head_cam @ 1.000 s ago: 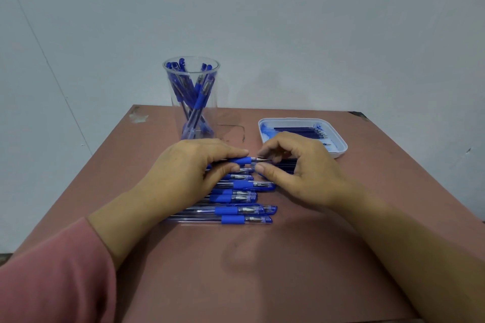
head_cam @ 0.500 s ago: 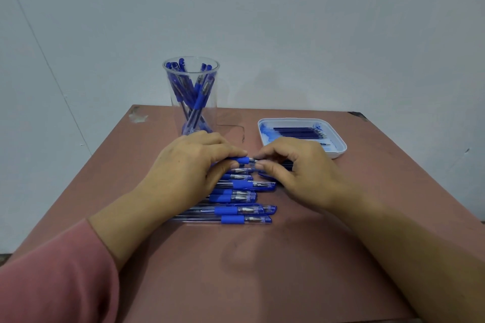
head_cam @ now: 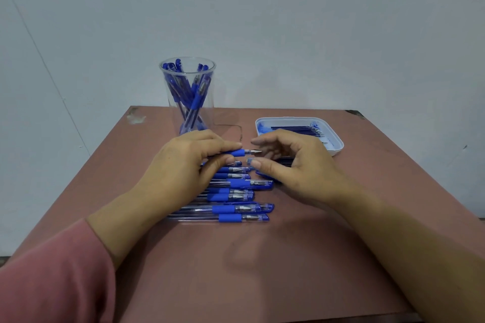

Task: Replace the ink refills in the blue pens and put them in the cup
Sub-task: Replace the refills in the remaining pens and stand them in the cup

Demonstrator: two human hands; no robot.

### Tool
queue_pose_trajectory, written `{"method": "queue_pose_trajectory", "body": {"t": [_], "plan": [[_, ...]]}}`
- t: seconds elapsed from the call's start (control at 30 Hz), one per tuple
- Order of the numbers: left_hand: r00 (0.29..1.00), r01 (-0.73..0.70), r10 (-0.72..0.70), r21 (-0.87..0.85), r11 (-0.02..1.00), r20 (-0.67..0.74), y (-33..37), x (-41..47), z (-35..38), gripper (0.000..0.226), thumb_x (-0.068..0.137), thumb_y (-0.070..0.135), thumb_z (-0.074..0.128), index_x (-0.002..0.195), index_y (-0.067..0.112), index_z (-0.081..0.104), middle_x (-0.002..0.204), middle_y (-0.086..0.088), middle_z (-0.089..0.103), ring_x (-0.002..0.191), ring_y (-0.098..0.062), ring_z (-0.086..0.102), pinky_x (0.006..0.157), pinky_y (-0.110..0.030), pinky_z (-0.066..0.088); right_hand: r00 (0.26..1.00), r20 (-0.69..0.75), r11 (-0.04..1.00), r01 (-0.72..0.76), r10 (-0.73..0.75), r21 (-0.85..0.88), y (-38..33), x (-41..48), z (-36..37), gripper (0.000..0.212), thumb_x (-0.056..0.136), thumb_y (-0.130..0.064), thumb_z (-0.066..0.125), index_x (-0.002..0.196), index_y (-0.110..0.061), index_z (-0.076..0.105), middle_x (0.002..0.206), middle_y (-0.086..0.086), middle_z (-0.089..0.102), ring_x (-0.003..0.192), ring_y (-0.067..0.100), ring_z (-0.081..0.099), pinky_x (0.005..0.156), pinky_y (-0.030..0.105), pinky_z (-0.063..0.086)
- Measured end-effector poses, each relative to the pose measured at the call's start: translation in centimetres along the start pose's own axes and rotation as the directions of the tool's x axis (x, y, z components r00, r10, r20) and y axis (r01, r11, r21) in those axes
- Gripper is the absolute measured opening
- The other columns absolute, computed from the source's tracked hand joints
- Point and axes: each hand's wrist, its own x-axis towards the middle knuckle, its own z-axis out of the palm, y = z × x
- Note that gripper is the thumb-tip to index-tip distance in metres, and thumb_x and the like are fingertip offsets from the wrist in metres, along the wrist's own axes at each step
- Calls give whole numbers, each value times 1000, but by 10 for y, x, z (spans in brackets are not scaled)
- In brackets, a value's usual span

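While left hand [head_cam: 183, 165] grips pen [head_cam: 242, 152], right hand [head_cam: 301, 165] (perhaps empty) faces tip

Plain indoor work spot, kind unclear: worn reddish-brown desk [head_cam: 262, 270] against pale wall [head_cam: 288, 21], chipped back corner [head_cam: 135, 117], clear cup [head_cam: 208, 113] of pens [head_cam: 195, 102], white tray [head_cam: 288, 119] of refills [head_cam: 294, 128].

The cup [head_cam: 209, 113] stands left of the tray [head_cam: 288, 119], pens [head_cam: 236, 209] lying before both.

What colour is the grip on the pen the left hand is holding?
Blue: the grip of the pen in the left hand, best in the head view.
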Motion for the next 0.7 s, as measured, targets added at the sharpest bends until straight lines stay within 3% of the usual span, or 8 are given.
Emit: {"method": "queue_pose_trajectory", "body": {"t": [0.1,0.2,0.33,0.4,0.53,0.6,0.7], "plan": [[1000,-6,6,3,1000,2,1,0,-1,30,90,34,57,116,27,69,95,12,67,88,-8,62,76,-34,54,999,12,999,-32,33,-29,0,1,1,23,83,-39,65,104,-29,71,88,-12,72,84,2,67,76,16,53],[1000,-10,10,-3,1000,11,3,0,0,27,93,33,59,117,26,69,96,12,67,88,-7,62,77,-34,55,999,-10,993,43,-44,-107,1,1,2,14,85,-27,69,98,-32,70,87,-14,72,83,0,67,75,16,53],[1000,28,-28,-7,1000,-3,0,0,-1,28,90,26,60,118,24,69,96,10,68,87,-10,63,77,-36,55,991,-94,982,81,-98,-173,7,5,-7,22,85,-14,71,96,-34,69,90,-21,68,87,-3,64,78,10,47],[999,49,-49,14,999,-1,-4,0,-3,28,91,25,62,117,25,69,98,9,68,90,-11,63,79,-38,55,990,-83,949,85,-116,-303,15,7,-20,20,88,-14,68,96,-31,72,91,-27,65,88,-6,62,79,10,45],[998,58,-58,37,998,9,-5,0,-4,28,90,26,62,117,25,69,99,9,68,92,-12,63,80,-38,55,986,149,832,20,76,-554,25,9,-42,20,92,-15,62,102,-28,73,87,-27,59,88,-1,58,85,26,48],[998,53,-54,40,998,15,-5,0,-3,27,90,26,63,116,25,70,99,10,68,92,-11,63,80,-38,55,960,216,795,-11,178,-606,23,8,-44,18,92,-18,62,101,-29,72,88,-25,57,90,1,56,85,25,46],[999,45,-46,28,999,17,-5,0,-3,25,91,30,63,114,25,71,97,11,68,90,-11,63,79,-37,55,948,238,782,-19,213,-623,18,7,-41,16,91,-19,62,98,-31,71,85,-28,54,87,-1,53,80,18,40]]}}
